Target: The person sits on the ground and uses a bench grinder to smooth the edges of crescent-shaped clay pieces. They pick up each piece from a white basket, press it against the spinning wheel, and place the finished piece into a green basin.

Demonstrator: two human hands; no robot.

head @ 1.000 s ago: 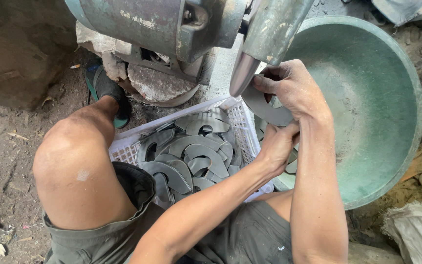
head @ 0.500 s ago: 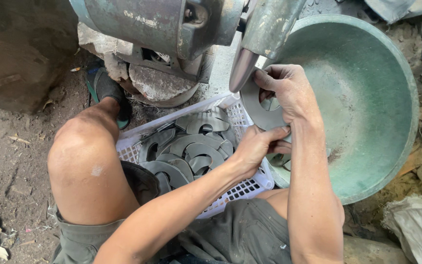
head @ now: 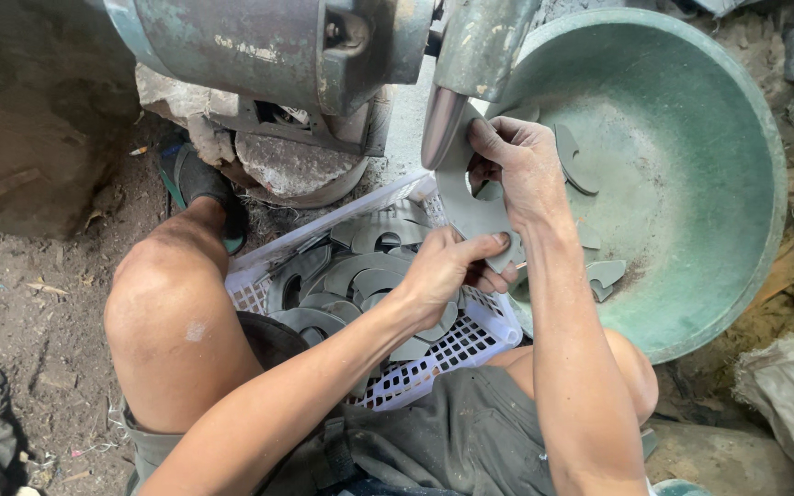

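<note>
Holding a flat grey curved metal blank [head: 467,207] with both hands, the person presses its upper edge against the shiny rounded tip of the grey metal machine arm [head: 443,124]. Right hand [head: 518,170] grips the blank from above, fingers curled tight around its top rim, just beside the machine tip. Left hand [head: 448,271] pinches the blank's lower edge, thumb laid along it, fingers folded under.

Below the blank: white perforated plastic crate [head: 434,358], filled with many more grey curved metal pieces [head: 351,276] lying overlapped. Left hand hovers over the crate's far corner.

Right of the blank: large round green metal basin [head: 709,174], tilted, with a few similar grey cut pieces [head: 604,274] lying on its inner wall; the right hand partly covers its near rim.

Above left of the blank: worn grey-green motor housing [head: 268,46] on a rough stone block [head: 296,165]. Bare knee [head: 172,294] left of the crate; dirt ground [head: 29,303] beyond.
</note>
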